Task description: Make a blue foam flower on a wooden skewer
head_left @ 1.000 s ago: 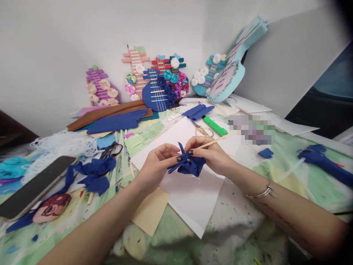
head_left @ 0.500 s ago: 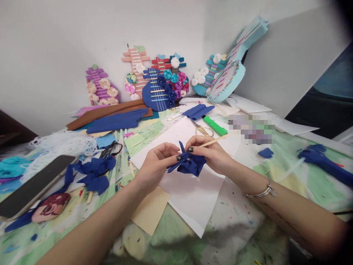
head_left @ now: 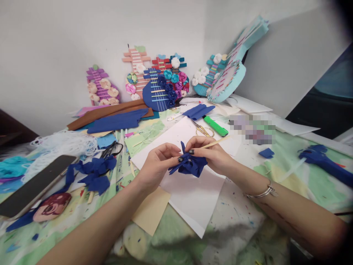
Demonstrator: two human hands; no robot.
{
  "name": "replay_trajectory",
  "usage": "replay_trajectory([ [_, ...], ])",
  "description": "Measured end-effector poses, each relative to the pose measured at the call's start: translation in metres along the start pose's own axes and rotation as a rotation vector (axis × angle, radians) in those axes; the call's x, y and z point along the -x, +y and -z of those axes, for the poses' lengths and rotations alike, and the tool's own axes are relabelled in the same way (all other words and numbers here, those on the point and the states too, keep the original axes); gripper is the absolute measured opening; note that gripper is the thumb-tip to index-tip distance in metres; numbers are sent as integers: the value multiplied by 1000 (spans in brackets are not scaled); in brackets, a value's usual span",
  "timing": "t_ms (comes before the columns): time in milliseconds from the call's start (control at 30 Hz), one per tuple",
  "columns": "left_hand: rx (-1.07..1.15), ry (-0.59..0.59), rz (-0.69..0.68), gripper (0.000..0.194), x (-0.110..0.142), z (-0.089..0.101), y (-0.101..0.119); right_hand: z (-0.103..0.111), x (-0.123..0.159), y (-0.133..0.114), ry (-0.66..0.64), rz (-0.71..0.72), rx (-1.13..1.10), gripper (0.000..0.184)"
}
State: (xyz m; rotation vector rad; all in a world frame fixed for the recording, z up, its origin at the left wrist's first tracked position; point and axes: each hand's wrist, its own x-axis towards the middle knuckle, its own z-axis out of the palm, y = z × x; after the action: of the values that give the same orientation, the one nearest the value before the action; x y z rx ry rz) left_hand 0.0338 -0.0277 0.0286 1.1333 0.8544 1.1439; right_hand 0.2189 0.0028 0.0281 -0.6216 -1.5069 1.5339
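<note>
Both my hands meet over a white paper sheet (head_left: 193,198) at the middle of the table. My left hand (head_left: 157,165) pinches a crumpled dark blue felt flower (head_left: 190,165) from the left, thumb and fingers closed on its folds. My right hand (head_left: 212,154) grips the same flower from the right. It also holds a thin wooden stick (head_left: 213,142) that juts up and to the right. A silver bracelet (head_left: 261,193) circles my right wrist.
Felt guitar crafts with rosettes (head_left: 162,88) lean on the back wall, beside a turquoise one (head_left: 228,77). Gold scissors (head_left: 202,129) and a green marker (head_left: 216,127) lie behind my hands. Blue felt scraps (head_left: 93,175), black scissors (head_left: 111,149), a phone (head_left: 35,186) and a glue gun (head_left: 322,160) lie around.
</note>
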Motion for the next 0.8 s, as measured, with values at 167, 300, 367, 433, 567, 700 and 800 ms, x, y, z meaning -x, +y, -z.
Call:
replay_trajectory([
  [167, 7, 10, -1, 22, 0, -1, 1, 0, 0, 0, 1, -11, 5, 9],
  [300, 17, 18, 5, 22, 1, -1, 2, 0, 1, 0, 1, -9, 8, 10],
  [367, 20, 22, 6, 22, 1, -1, 2, -1, 1, 0, 4, -7, 3, 10],
  [433, 22, 23, 4, 22, 0, -1, 3, -1, 0, 0, 5, -5, 1, 11],
  [567, 30, 26, 2, 22, 0, -1, 3, -1, -1, 0, 2, -2, -3, 10],
  [700, 44, 15, 19, 23, 0, 0, 1, 0, -1, 0, 48, 7, -17, 14],
  [800, 44, 21, 6, 22, -1, 1, 1, 0, -2, 0, 101, 11, -15, 18],
])
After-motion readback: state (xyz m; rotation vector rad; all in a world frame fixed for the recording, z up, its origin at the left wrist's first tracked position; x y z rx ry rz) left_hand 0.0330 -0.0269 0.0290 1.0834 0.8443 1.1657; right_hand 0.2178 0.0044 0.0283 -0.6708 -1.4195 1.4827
